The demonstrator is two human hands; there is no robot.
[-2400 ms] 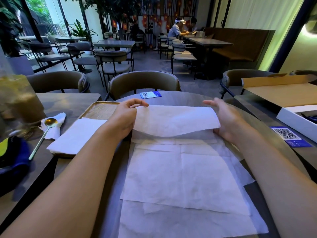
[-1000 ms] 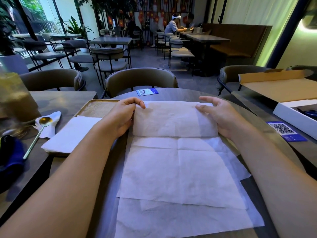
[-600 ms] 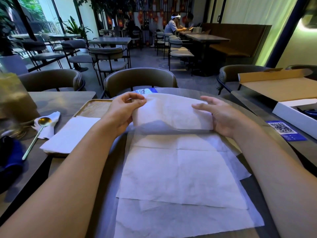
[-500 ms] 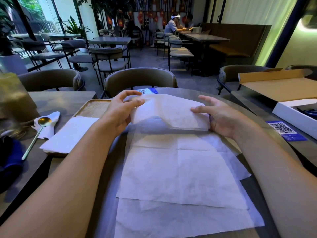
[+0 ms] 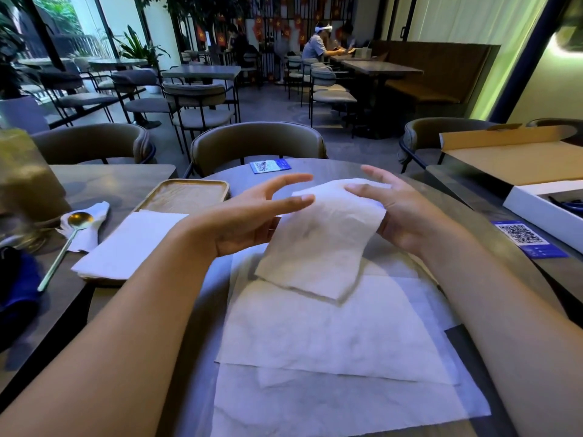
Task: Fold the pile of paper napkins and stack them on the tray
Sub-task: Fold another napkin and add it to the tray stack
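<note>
I see the folded napkin [image 5: 318,244] hanging from my right hand [image 5: 400,216], thumb pinching its top edge, above the flat napkin pile [image 5: 331,335] on the table [image 5: 315,167]. Half a second ago both hands held it; now my left hand [image 5: 249,222] is off, its grip wide, fingers straight, palm facing the napkin.

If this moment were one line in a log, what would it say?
step: folding | right hand: holds folded napkin | left hand: open beside it | tray: one folded stack

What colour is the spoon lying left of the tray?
The spoon has a gold bowl and a pale, light-coloured handle; the head view shows it.
</note>
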